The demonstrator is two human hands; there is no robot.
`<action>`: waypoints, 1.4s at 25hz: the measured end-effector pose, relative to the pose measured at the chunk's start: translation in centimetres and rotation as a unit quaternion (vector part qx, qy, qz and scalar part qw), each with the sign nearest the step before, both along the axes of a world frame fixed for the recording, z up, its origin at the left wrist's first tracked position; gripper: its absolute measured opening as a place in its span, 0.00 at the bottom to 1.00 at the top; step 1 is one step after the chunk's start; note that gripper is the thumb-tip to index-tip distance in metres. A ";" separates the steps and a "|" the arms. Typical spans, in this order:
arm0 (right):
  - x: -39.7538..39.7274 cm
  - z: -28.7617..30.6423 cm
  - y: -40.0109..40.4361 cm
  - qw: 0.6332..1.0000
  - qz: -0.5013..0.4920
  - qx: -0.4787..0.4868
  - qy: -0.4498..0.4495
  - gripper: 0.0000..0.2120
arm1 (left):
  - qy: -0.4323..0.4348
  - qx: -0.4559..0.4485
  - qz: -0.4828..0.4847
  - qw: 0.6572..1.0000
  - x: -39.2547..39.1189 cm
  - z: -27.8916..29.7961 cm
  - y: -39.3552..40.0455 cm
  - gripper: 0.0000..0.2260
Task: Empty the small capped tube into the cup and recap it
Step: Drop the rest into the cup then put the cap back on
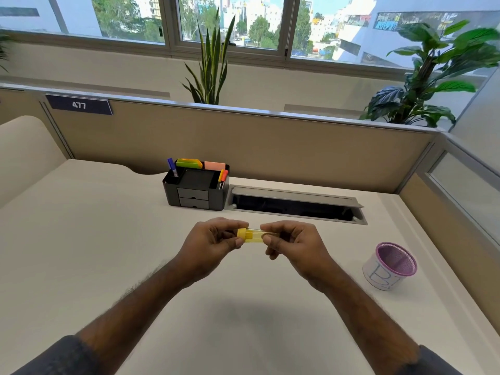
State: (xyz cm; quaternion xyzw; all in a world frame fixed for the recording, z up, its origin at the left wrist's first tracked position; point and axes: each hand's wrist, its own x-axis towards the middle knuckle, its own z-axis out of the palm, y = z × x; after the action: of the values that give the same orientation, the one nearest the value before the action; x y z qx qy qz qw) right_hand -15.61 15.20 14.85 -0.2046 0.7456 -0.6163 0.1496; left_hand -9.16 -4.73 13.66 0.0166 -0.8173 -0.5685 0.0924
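A small clear tube [256,236] with a yellow cap [242,233] and yellow contents lies horizontal above the middle of the desk, held between both hands. My left hand [213,240] pinches the yellow cap end. My right hand [292,243] grips the clear body at the other end. The cap sits on the tube. A purple mesh cup [391,265] with a white paper label stands upright on the desk to the right, well apart from my hands.
A black desk organizer [196,189] with pens and sticky notes stands at the back centre. Beside it on the right is an open cable tray slot [295,205]. Beige partition walls [270,142] bound the white desk [108,253] at the back and right.
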 end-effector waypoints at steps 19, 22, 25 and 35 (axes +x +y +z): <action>-15.0 -3.4 -20.4 0.979 -0.002 0.177 0.098 0.15 | 0.010 -0.215 0.139 0.967 -14.3 -3.5 -17.2 0.13; -17.5 -5.0 -23.6 0.978 -0.016 0.179 0.109 0.13 | -0.023 -0.237 0.161 0.958 -16.7 -5.1 -18.8 0.08; -18.2 -7.2 -25.8 0.986 -0.016 0.142 0.086 0.11 | -0.021 -0.228 0.186 0.956 -18.0 -6.6 -19.6 0.08; -18.8 -9.5 -26.4 0.987 -0.109 0.080 0.093 0.13 | 0.041 -0.229 0.189 0.954 -18.6 -8.3 -20.8 0.13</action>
State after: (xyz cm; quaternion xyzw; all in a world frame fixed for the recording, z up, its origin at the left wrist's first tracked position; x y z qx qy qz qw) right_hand -34.41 -11.23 5.32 -0.1661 0.8207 -0.5460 0.0277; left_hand -27.76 -25.56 5.40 0.1262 -0.9031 -0.3380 0.2330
